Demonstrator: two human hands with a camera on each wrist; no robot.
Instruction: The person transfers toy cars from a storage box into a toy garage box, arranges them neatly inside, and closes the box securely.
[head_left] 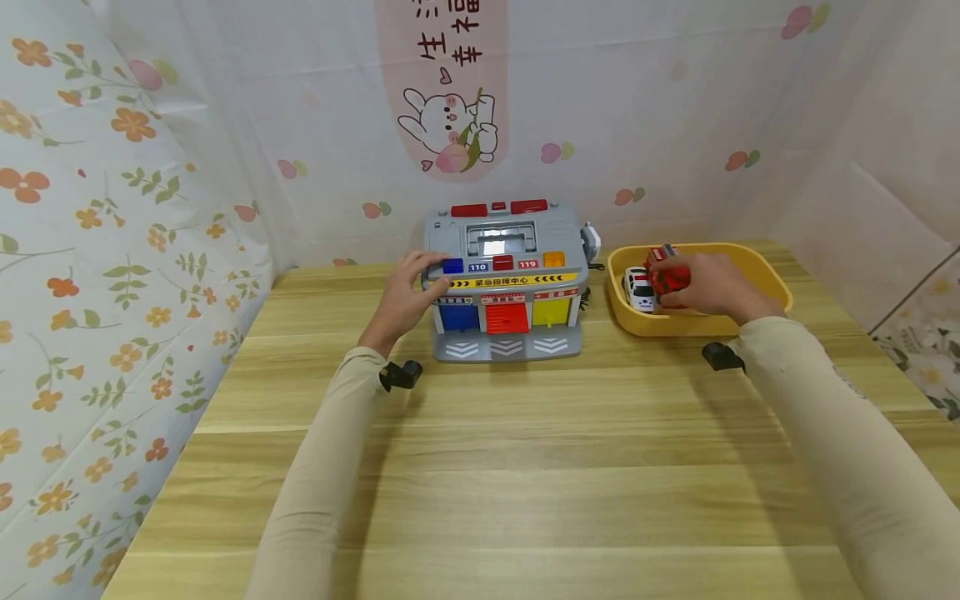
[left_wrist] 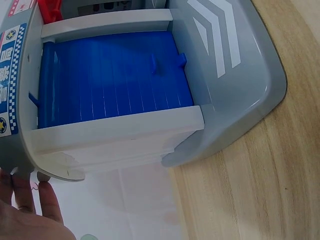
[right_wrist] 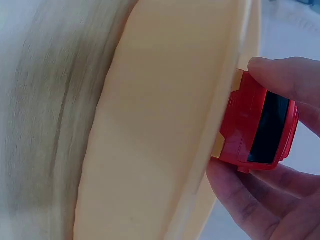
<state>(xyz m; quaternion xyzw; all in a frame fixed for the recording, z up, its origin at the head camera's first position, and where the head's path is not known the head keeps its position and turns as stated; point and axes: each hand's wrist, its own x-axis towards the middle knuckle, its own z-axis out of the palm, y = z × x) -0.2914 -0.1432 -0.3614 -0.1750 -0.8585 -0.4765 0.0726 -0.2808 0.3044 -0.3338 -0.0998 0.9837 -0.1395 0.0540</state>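
Here, at right, the right hand (head_left: 708, 285) grips a red toy vehicle (head_left: 672, 277) at a yellow basket (head_left: 701, 327); mid-frame, the left hand (head_left: 401, 302), fingers uncurled, touches a toy station (head_left: 508, 287).

Light wood-grain desk (head_left: 540, 467) in front of me. Directly on it, toward far edge: grey toy station (head_left: 505, 301), upright; yellow basket (head_left: 667, 327) near it, to my right.

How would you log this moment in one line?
left hand: touching left end of toy station | right hand: gripping red toy truck at yellow bin | white toy car: in bin | blue door: closed
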